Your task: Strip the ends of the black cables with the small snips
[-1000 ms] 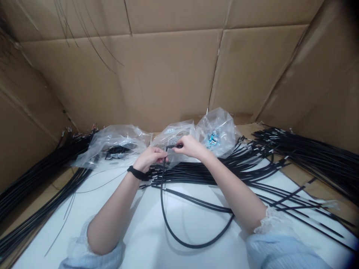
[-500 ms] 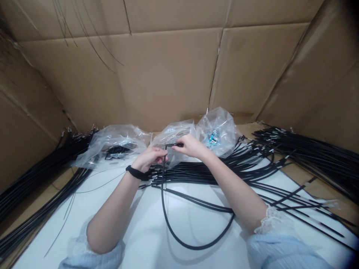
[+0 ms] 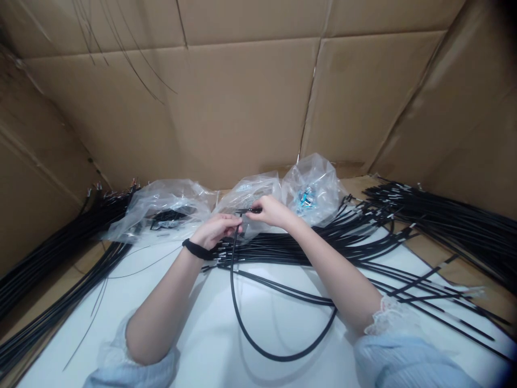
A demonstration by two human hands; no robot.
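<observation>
My left hand (image 3: 218,226) pinches a black cable (image 3: 278,358) close to its upper end. From there the cable hangs down in a wide loop that curves up to the right and passes behind my right forearm. In my right hand (image 3: 270,210) is a slim dark pointed tool (image 3: 244,210), held almost level with its tip toward the left. The tip lies at the cable's top end; whether they touch I cannot tell. Behind and below both hands lies a bundle of black cables (image 3: 274,253) with pale ends.
Clear plastic bags stand along the back, one with small blue-and-silver parts (image 3: 307,199), another with black parts (image 3: 169,216). Cable bundles lie at the left (image 3: 60,253) and right (image 3: 452,221). Cardboard walls (image 3: 242,108) enclose the white work surface (image 3: 202,334). Thin wires hang upper left.
My right hand and the tool have shifted slightly left, so the tool reaches a little farther across the cable's end. My left hand keeps its pinch on the cable almost unmoved.
</observation>
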